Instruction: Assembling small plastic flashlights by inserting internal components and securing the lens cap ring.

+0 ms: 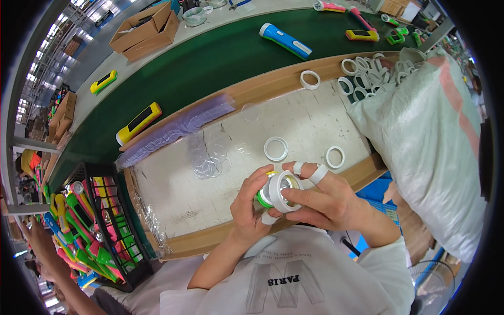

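A left hand [245, 205] curls around a mostly hidden torch [264, 195] as the right hand [332, 202] grips a white ring [276, 195] at its head by the worktop's [178, 205] near edge; lower left, another person's forearm [65, 278] is cut off.

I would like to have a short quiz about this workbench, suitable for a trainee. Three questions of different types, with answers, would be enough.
1. True or false: the blue flashlight lies on the green surface.
2. The right hand is gripping: A) a white ring; B) a clear disc; C) a cardboard box.
3. Fill in: the black crate stands on the person's ____ side.

Key: 1. True. 2. A. 3. Left.
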`<state>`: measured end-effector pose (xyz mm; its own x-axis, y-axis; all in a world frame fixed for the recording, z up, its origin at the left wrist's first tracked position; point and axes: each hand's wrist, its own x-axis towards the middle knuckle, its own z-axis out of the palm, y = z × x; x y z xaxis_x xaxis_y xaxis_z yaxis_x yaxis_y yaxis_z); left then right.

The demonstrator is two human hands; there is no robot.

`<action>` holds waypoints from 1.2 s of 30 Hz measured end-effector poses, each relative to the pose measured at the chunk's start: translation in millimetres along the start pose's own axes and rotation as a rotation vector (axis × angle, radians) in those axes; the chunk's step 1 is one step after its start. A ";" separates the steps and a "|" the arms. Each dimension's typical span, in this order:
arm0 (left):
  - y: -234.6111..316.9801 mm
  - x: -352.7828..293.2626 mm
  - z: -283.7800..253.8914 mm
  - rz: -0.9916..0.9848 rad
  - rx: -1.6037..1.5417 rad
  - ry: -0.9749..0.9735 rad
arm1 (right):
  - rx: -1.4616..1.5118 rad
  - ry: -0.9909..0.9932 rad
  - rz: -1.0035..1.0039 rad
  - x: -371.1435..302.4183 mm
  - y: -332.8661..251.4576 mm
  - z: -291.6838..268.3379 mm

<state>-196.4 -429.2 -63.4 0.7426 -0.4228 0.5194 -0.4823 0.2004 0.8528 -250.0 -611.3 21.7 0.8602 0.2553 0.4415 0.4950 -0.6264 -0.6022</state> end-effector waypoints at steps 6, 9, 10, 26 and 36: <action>6.3 3.6 -10.0 0.019 0.225 -0.131 | -0.002 0.076 -0.018 -5.7 8.2 5.7; 8.6 -0.8 -15.0 0.019 0.293 -0.154 | 0.027 0.117 -0.007 -10.8 7.4 12.5; 10.4 -0.6 -15.5 0.033 0.311 -0.158 | 0.029 0.107 -0.010 -11.9 8.5 16.6; 44.8 6.2 8.5 0.201 0.670 -0.224 | -0.428 -0.690 0.151 18.4 -46.0 -40.4; 43.3 7.1 19.3 0.191 0.608 -0.276 | -0.430 -0.613 0.096 5.2 -29.7 -40.5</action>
<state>-220.9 -440.6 -23.9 0.5122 -0.6550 0.5555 -0.8273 -0.2026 0.5239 -265.2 -621.2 68.8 0.8736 0.4703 -0.1247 0.4307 -0.8667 -0.2516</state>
